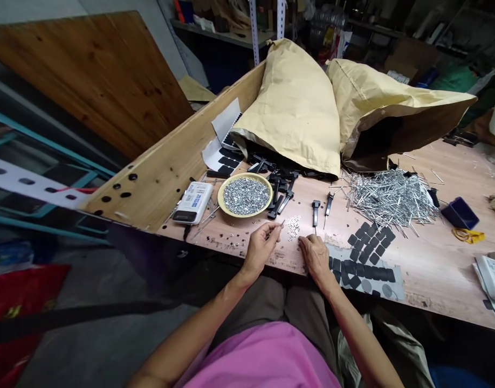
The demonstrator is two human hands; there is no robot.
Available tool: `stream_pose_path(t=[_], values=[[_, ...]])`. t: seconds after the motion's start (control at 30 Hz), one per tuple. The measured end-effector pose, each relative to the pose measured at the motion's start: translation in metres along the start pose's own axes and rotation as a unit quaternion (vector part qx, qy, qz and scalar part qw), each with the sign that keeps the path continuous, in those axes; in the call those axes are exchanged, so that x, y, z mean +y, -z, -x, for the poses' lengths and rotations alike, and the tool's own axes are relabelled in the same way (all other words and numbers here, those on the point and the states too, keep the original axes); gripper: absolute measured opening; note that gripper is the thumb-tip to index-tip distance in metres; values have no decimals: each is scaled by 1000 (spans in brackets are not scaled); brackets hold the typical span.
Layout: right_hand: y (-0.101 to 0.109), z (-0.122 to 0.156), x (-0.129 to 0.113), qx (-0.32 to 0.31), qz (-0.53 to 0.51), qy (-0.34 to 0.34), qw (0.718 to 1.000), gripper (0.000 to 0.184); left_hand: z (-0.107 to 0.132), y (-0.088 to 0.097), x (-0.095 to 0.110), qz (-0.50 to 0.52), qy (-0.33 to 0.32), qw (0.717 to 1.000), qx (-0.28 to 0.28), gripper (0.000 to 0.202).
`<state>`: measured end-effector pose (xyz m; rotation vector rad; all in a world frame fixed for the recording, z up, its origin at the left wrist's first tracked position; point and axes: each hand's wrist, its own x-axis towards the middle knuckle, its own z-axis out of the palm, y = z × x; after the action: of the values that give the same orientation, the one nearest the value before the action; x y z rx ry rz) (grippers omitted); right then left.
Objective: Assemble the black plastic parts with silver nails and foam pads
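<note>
My left hand (260, 249) rests at the table's front edge, its fingers pinched on a thin metal pin that points right toward a small heap of tiny silver parts (293, 226). My right hand (314, 254) lies just right of that heap, fingers curled down on the tabletop; what it holds, if anything, is hidden. Two black plastic pieces (321, 209) lie just beyond the heap. A yellow bowl (224, 189) full of small silver parts stands behind my left hand.
A big pile of metal pins (391, 196) lies at the right, black pads on a grey sheet (366, 265) near the front edge. Two tan paper sacks (300, 108) spill black parts at the back. A white box (194, 201), a blue tray (460, 212) and a wooden side board (170, 156) surround the work area.
</note>
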<state>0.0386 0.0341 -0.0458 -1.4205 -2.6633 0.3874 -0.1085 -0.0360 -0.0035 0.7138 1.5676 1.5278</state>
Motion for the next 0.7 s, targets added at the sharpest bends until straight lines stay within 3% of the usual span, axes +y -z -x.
stream_pose_path(t=[0.17, 0.3, 0.4, 0.5, 0.6, 0.7], values=[[3, -5, -3, -26, 19, 36, 999, 18, 8, 1, -22, 31, 163, 984, -71, 50], [5, -6, -3, 24, -173, -1, 985, 12, 13, -7, -23, 63, 263, 957, -109, 50], [6, 0, -9, 71, -370, -72, 923, 5, 14, -11, -17, 81, 262, 953, -130, 44], [12, 8, -16, 114, -482, -110, 862, 15, 15, -14, -12, 80, 245, 955, -145, 38], [19, 13, -21, 139, -517, -132, 834, 19, 17, -16, -11, 63, 222, 961, -150, 37], [23, 16, -21, 150, -522, -144, 828, 21, 19, -18, -13, 51, 198, 966, -158, 37]])
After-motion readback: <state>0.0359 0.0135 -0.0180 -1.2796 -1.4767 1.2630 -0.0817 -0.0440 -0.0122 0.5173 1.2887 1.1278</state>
